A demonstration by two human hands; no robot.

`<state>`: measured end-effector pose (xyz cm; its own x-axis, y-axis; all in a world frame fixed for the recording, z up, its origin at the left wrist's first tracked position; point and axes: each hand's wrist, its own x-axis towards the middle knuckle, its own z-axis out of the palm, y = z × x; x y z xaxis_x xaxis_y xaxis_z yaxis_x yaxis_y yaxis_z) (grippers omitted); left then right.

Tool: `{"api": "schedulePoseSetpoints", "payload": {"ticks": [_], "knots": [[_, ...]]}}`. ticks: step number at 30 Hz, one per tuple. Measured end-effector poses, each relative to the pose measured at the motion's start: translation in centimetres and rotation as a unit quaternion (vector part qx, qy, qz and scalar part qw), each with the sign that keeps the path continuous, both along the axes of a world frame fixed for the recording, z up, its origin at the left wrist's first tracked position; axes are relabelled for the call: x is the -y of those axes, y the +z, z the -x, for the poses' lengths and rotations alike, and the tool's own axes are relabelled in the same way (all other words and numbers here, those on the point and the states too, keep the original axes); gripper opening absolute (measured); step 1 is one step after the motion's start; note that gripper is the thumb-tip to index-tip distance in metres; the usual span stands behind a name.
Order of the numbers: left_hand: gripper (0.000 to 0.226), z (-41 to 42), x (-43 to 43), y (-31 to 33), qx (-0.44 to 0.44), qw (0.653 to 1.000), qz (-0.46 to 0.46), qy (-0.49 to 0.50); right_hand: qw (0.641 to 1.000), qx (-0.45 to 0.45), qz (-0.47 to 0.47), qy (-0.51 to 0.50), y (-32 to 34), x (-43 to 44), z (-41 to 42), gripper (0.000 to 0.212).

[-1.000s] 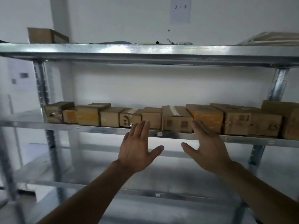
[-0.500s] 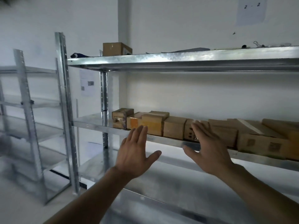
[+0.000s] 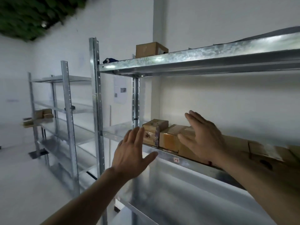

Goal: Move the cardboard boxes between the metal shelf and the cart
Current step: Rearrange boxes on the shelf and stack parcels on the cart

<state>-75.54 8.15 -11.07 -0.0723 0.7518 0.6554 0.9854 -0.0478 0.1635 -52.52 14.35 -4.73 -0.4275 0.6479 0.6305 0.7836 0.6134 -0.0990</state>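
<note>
Far left: a second metal rack (image 3: 66, 111) stands along the wall, well apart from the hands, with a few small boxes (image 3: 43, 113) on one middle level, too blurred to count.
Corner post: the metal shelf (image 3: 211, 62) starts at a punched upright (image 3: 95, 95).
Top level, left end: a dark blue bundle (image 3: 110, 60) lies right at the corner.
Wall behind: a printed sheet (image 3: 120, 90) is stuck up between the posts.
Left hand (image 3: 131, 155): raised in front of the middle level's edge, fingers straight and together, thumb spread, holding nothing. Its fingertips come just beside the end box; I cannot tell if they touch.
Top level, further in: a lone cardboard box (image 3: 150, 49) sits near the back.
End box (image 3: 155, 132): first in the middle level's row, upright, clear tape over its front.
Second box (image 3: 170, 138): touching the end box, orange-brown face outward.
Shelf tag (image 3: 176, 159): a small handwritten sticker on the front rim below the second box.
Right hand (image 3: 206, 137): held up over the row, fingers straight and loose, palm turned left, gripping nothing and hiding part of the next box.
Remaining cardboard boxes (image 3: 266, 153): they run on in a row to the right along the same level, packed side by side.
</note>
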Motion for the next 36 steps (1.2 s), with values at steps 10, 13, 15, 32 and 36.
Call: {"api": "schedulePoseSetpoints", "payload": {"ticks": [10,13,15,32,36], "knots": [[0.094,3.9,-8.4,0.7,0.011,1.0,-0.02,0.003,0.998,0.044,0.049,0.014,3.2,-9.1,6.7,0.074],[0.094,4.9,-11.2,0.7,0.023,0.999,-0.018,-0.015,0.995,0.052,0.084,-0.006,3.7,-11.4,8.3,0.075],[0.096,5.6,-13.1,0.4,0.025,0.999,-0.018,-0.029,0.992,0.062,0.107,-0.024,4.1,-12.9,9.6,0.076],[0.106,12.3,-21.8,-0.8,0.021,0.99,0.025,-0.141,0.95,0.082,0.281,-0.107,2.7,-21.5,16.4,0.046],[0.1,12.6,-22.5,-0.9,0.027,0.987,0.036,-0.153,0.951,0.062,0.283,-0.104,2.2,-21.4,16.9,0.047]]}}
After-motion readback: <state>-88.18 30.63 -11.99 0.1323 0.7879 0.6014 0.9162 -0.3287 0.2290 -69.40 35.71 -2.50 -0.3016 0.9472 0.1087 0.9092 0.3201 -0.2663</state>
